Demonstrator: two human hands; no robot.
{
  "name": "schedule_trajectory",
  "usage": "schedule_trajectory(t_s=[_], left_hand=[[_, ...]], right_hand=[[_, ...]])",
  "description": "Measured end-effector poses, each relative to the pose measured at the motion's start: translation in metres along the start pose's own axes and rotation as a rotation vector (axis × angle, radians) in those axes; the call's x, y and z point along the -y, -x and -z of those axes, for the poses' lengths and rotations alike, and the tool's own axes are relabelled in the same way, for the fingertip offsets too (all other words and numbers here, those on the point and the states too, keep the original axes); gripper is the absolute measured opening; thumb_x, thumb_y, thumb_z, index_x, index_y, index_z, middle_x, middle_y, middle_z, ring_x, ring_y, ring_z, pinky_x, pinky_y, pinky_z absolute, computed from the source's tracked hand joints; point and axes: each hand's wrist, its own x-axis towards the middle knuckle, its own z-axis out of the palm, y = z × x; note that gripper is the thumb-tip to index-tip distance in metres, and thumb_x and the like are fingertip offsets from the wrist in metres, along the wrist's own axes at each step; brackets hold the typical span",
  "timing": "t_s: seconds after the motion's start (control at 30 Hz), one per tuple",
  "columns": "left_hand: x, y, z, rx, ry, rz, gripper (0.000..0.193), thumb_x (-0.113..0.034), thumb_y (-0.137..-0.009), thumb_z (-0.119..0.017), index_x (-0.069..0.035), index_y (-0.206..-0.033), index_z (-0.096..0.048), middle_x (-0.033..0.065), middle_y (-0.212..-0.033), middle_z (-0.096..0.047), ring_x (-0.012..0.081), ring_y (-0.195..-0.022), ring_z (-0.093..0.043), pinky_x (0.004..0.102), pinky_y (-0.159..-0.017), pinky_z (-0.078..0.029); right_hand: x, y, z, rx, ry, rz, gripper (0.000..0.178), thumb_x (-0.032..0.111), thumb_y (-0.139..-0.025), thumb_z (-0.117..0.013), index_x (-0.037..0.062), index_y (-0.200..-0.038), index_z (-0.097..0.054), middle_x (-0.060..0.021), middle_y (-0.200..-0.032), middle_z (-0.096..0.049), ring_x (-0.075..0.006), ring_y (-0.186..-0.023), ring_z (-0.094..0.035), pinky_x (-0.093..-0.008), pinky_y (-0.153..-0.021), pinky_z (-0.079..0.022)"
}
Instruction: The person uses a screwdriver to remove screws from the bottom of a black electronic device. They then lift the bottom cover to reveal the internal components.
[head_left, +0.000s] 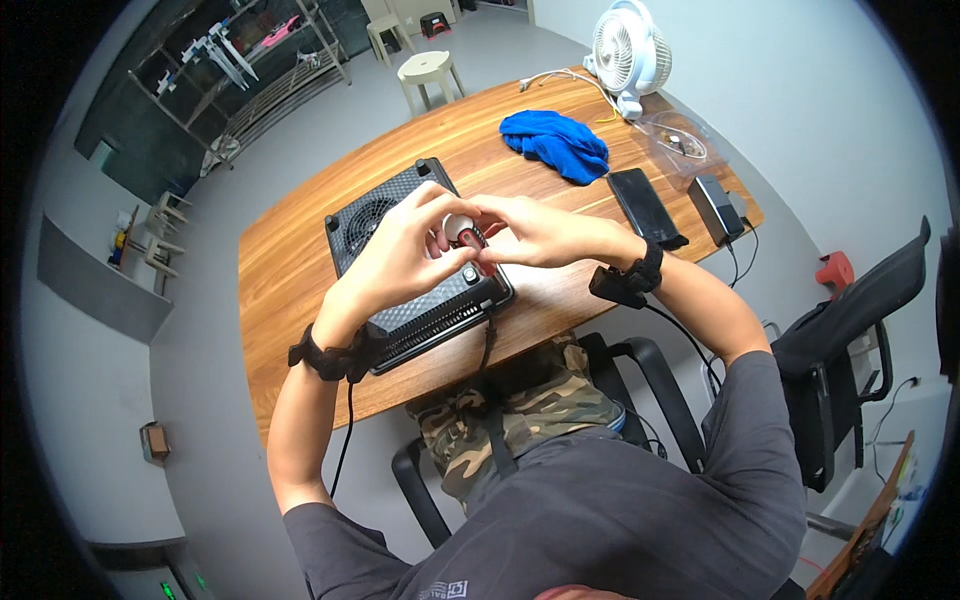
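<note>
My left hand (408, 250) and my right hand (548, 232) meet above a black laptop cooling pad (368, 222) with a mesh top and a round fan. Pinched between the fingertips of both hands is a small red-and-black piece (471, 239), with a white round part (457, 226) right beside it. Fingers cover much of both, so their exact kind cannot be made out, nor whether they are joined. Both hands are closed, thumbs turned toward each other. The cooling pad lies flat on the wooden table (290, 265) at its near left side.
A blue cloth (555, 143) lies crumpled beyond my right hand. Nearby are a black phone (645, 205), a dark box-shaped device (714, 208) with cables, a clear plastic bag (682, 143) and a white fan (628, 58). Cables run from both wrist bands. A black chair (840, 330) stands at right.
</note>
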Motion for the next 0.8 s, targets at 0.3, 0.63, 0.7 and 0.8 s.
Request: schedule_trajectory(t_s=[0.3, 0.63, 0.7, 0.8], left_hand=[[-0.004, -0.012, -0.011, -0.084, -0.214, 0.150, 0.040, -0.028, -0.080, -0.089, 0.000, -0.099, -0.068, 0.0094, -0.086, -0.061, 0.0193, -0.070, -0.062, 0.0338, -0.064, -0.051], [0.001, -0.004, -0.005, -0.048, 0.012, 0.089, 0.041, -0.023, -0.084, -0.086, 0.000, -0.111, -0.066, 0.0099, -0.099, -0.065, 0.0155, -0.072, -0.064, 0.0304, -0.067, -0.054], [0.002, -0.004, -0.007, -0.063, -0.071, 0.131, 0.042, -0.025, -0.083, -0.088, -0.001, -0.110, -0.066, 0.0098, -0.099, -0.065, 0.0154, -0.072, -0.064, 0.0305, -0.067, -0.054], [0.005, -0.003, -0.010, -0.097, -0.102, 0.145, 0.042, -0.025, -0.081, -0.089, -0.001, -0.108, -0.067, 0.0094, -0.100, -0.065, 0.0149, -0.072, -0.064, 0.0300, -0.067, -0.054]], right_hand=[[-0.013, -0.004, -0.013, -0.203, 0.293, 0.019, 0.059, 0.015, -0.081, -0.084, -0.0010, -0.129, -0.054, -0.0159, -0.100, -0.067, -0.0287, -0.091, -0.068, -0.0391, -0.080, -0.055], [-0.007, 0.002, -0.015, -0.226, 0.388, 0.061, 0.060, 0.017, -0.083, -0.084, -0.0003, -0.131, -0.053, -0.0167, -0.103, -0.067, -0.0286, -0.093, -0.068, -0.0408, -0.083, -0.055], [-0.003, -0.001, -0.016, -0.230, 0.424, 0.028, 0.061, 0.018, -0.082, -0.086, 0.0000, -0.130, -0.054, -0.0146, -0.099, -0.064, -0.0277, -0.090, -0.065, -0.0405, -0.080, -0.054], [0.009, 0.000, -0.013, -0.184, 0.377, -0.072, 0.059, 0.018, -0.084, -0.084, -0.0001, -0.130, -0.053, -0.0150, -0.104, -0.064, -0.0274, -0.092, -0.065, -0.0391, -0.081, -0.054]])
